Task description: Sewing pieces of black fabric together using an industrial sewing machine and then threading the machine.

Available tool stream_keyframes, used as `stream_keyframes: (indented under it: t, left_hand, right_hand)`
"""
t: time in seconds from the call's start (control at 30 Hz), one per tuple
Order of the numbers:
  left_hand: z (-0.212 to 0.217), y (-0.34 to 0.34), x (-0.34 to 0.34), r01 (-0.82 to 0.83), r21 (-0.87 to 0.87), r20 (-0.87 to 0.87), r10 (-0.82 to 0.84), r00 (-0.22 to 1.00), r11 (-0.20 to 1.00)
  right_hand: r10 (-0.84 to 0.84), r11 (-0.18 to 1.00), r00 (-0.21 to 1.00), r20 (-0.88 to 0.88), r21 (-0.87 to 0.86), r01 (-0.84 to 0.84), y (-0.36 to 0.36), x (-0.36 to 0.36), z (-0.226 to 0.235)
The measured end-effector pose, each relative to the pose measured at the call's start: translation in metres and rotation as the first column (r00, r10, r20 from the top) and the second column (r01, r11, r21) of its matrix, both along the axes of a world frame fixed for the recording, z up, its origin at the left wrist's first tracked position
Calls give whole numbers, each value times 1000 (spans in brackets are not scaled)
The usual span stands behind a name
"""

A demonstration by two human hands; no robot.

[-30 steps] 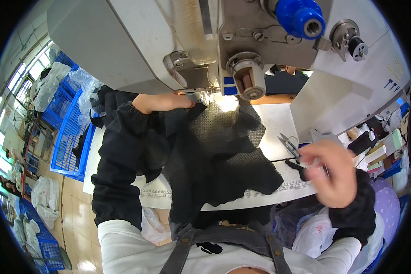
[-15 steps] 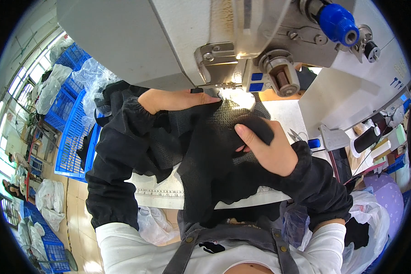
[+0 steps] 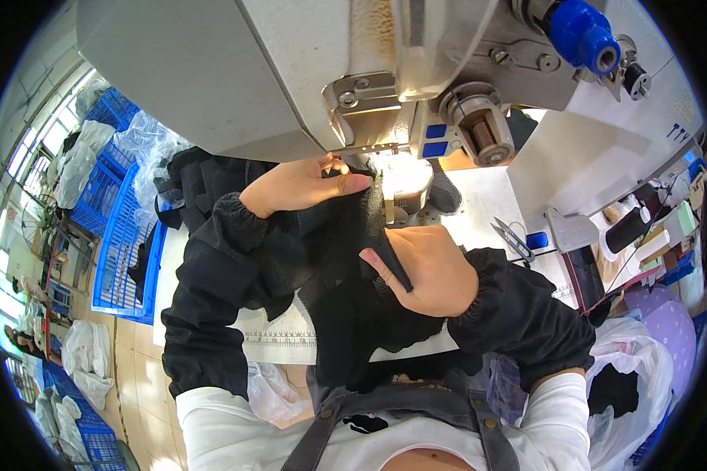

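Black mesh fabric [image 3: 334, 271] lies across the white bed of the sewing machine [image 3: 346, 47] and hangs over its front edge. My left hand [image 3: 302, 187] pinches the fabric's upper edge, just left of the lit needle area. My right hand [image 3: 428, 267] grips a folded part of the same fabric nearer to me, its thumb on top and the other fingers largely hidden. Between the hands the fabric runs up close to the presser foot [image 3: 389, 196]. Whether the needle is in the cloth I cannot tell.
Thread snips [image 3: 512, 239] and a small blue object [image 3: 536, 240] lie right of the machine bed. Thread cones [image 3: 628, 237] stand farther right. A blue crate [image 3: 122, 267] is at the left. Clear plastic bags [image 3: 632, 353] sit at the lower right.
My right hand has moved left and toward me, turning over with a fold of fabric in it. My left hand has shifted slightly; the fabric has drawn left, baring the machine bed at right.
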State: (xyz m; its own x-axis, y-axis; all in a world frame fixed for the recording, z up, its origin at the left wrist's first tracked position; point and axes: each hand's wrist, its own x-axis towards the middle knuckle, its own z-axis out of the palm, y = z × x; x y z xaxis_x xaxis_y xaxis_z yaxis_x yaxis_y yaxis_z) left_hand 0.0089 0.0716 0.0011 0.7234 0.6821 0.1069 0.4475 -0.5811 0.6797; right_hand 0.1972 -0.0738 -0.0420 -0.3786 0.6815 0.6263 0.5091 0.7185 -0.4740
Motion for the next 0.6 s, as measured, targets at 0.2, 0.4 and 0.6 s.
stream_keyframes:
  t: [0.2, 0.4, 0.6]
  left_hand:
    - [19, -17, 4, -4, -12, 9, 4, 1000, 1000]
    - [9, -33, -14, -213, -22, 293, 210, 933, 977]
    - [5, -60, -59, -321, 309, 416, 177, 892, 895]
  right_hand:
    - [-10, 998, 1000, 29, -67, 12, 13, 16, 2]
    - [264, 962, 948, 179, 25, -272, -27, -59, 4]
    - [37, 988, 966, 255, -152, 3, -8, -31, -22]
